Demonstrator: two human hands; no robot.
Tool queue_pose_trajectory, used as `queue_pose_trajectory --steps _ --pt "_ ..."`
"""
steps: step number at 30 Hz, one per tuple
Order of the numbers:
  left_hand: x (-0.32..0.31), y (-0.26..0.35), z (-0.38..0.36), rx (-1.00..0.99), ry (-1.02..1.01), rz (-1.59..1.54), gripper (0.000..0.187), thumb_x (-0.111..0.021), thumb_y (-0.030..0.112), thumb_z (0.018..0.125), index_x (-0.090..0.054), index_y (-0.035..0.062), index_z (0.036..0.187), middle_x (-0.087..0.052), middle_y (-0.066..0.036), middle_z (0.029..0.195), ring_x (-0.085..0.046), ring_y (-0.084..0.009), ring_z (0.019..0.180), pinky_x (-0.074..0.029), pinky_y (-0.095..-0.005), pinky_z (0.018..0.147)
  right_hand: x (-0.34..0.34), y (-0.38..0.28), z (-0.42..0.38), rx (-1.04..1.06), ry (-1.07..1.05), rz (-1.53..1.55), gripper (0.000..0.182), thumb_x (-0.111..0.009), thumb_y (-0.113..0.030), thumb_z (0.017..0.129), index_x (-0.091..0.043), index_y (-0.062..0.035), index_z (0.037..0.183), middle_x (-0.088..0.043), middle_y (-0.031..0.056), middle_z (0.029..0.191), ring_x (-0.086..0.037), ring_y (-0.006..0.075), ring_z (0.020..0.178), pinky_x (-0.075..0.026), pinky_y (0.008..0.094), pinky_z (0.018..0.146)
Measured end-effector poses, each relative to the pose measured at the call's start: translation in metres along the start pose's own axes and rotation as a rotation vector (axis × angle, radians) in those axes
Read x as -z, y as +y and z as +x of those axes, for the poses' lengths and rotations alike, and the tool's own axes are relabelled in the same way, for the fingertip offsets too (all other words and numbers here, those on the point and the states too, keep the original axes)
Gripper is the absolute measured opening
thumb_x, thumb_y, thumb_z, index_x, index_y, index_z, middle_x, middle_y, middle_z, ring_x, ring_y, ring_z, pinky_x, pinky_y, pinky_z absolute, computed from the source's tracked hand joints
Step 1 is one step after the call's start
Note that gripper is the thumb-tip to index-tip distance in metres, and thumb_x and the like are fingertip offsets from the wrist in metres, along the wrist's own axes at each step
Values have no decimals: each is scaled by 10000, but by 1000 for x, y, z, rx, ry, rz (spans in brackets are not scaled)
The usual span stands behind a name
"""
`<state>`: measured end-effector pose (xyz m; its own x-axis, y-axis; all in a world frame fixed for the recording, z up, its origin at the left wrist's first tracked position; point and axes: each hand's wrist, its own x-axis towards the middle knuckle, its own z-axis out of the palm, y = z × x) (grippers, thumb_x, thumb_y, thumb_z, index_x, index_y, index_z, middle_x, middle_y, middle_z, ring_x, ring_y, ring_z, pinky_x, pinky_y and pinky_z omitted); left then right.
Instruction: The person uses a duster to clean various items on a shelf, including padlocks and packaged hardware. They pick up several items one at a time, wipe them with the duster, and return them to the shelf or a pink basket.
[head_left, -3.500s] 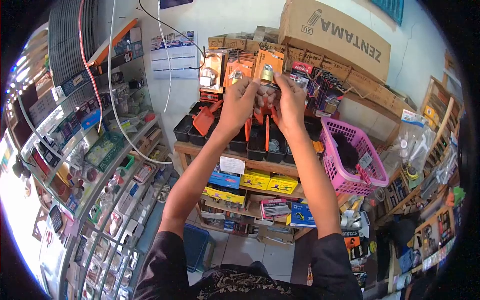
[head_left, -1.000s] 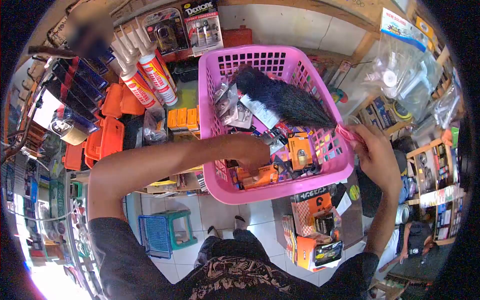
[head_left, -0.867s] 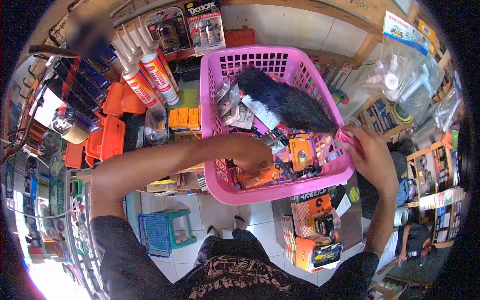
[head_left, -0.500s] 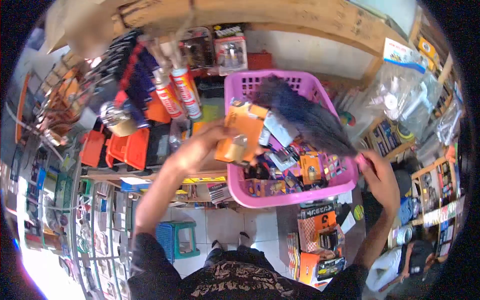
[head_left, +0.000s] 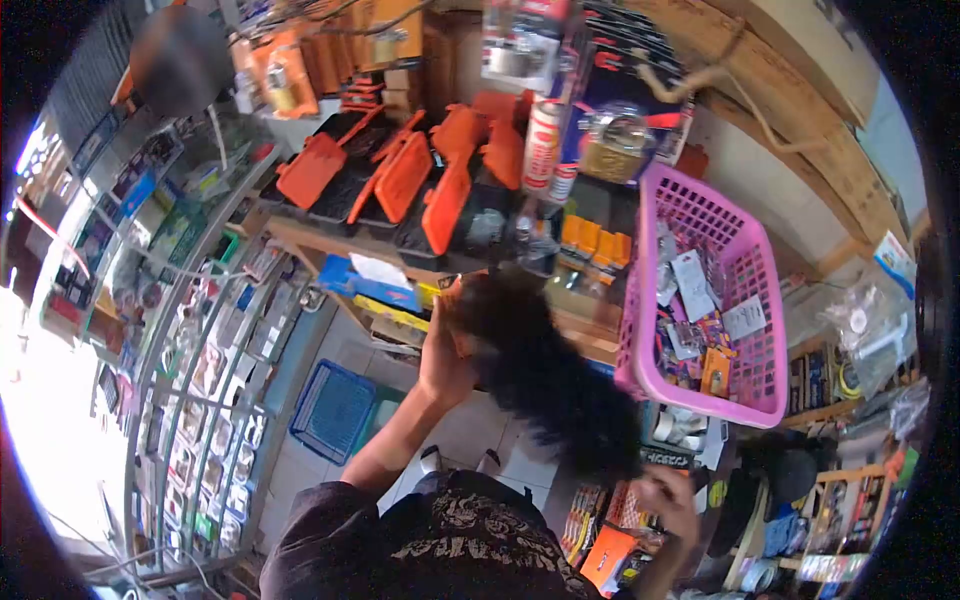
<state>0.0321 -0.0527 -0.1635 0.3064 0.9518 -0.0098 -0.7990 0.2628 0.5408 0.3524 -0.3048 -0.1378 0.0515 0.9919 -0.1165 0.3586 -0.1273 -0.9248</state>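
In my left hand [head_left: 445, 352] is an orange packet [head_left: 452, 305], held upright left of the basket. A dark, fluffy duster [head_left: 560, 370] runs diagonally across the centre, its upper end against the packet and covering part of it. My right hand [head_left: 668, 500] grips the duster at its lower right end. The pink basket [head_left: 700, 400] stands to the right on the counter. Inside it lie small packets, among them an orange one with a padlock [head_left: 715, 370].
Orange-lidded boxes [head_left: 405, 178] line the counter, near white-and-red tubes [head_left: 541, 145] and a hanging padlock [head_left: 613, 150]. A blue stool [head_left: 333, 410] stands on the tiled floor. Glass shelving [head_left: 200, 440] fills the left side. Boxed goods [head_left: 608, 555] lie at lower right.
The view has turned left, so the basket appears farther right. The duster has left the basket and now touches the orange packet, which my left hand has moved away from the basket.
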Motion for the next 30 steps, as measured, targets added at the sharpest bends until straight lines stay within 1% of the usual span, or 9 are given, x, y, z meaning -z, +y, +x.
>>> queue_pose_trajectory --steps 5,9,13,15,21,23,25,28,30 --pt "50 8 -33 152 -48 -451 409 -401 344 1013 -514 69 1295 -594 -80 1213 -576 -214 1102 -459 -365 989 -113 -32 76 80 -80 92 331 -615 -172 933 -600 40 1186 -625 41 824 -517 66 703 -430 231 629" --pt "66 49 -53 25 162 -248 414 -408 346 1010 -504 61 1295 -596 -81 1209 -586 -206 1086 -454 -350 990 -137 -31 87 49 -316 -17 302 -584 -180 950 -620 36 1157 -603 7 785 -496 47 680 -406 228 586" --pt "74 82 -67 -214 -130 -155 404 -429 298 1003 -475 39 1310 -574 -102 1265 -564 -232 1155 -420 -347 1036 -145 -42 94 111 -246 6 289 -601 -185 941 -645 39 1117 -588 0 731 -482 40 644 -395 224 564" --pt "92 82 -67 -342 297 264 410 -380 241 1008 -449 51 1364 -522 -98 1356 -494 -257 1219 -354 -402 1084 -161 -43 92 169 -317 -29 272 -588 -168 944 -653 25 1124 -608 20 733 -485 43 640 -409 237 570" --pt "95 104 -88 -197 63 -315 516 -369 436 1017 -462 72 1371 -559 -88 1307 -528 -240 1212 -377 -372 1078 -181 -46 104 209 -266 8 272 -585 -174 949 -654 17 1130 -612 15 758 -498 50 671 -419 242 591" --pt "108 105 -91 -319 187 8 458 -383 354 1024 -426 95 1399 -520 -96 1350 -499 -259 1214 -343 -422 1090 -188 -51 102 139 -377 43 132 -555 -75 905 -627 34 919 -516 -23 696 -420 50 606 -321 213 545" --pt "117 103 -88 -449 233 556 445 -397 333 1017 -429 99 1394 -527 -103 1340 -505 -258 1216 -354 -425 1080 -191 -49 107 195 -379 60 225 -583 -133 942 -644 14 1100 -567 -34 760 -453 39 657 -386 234 567" --pt "95 123 -90 -288 218 -284 440 -392 315 1018 -432 78 1386 -518 -100 1357 -501 -247 1230 -353 -393 1084 -195 -36 103 105 -469 24 215 -591 -111 930 -648 9 1098 -575 -17 773 -458 36 669 -371 215 573" --pt "130 113 -80 -371 532 1335 545 -314 490 1022 -464 73 1339 -567 -82 1277 -545 -244 1179 -403 -393 1043 -200 -43 103 114 -414 57 203 -589 -110 929 -649 10 1082 -574 -14 770 -460 37 672 -373 216 579"
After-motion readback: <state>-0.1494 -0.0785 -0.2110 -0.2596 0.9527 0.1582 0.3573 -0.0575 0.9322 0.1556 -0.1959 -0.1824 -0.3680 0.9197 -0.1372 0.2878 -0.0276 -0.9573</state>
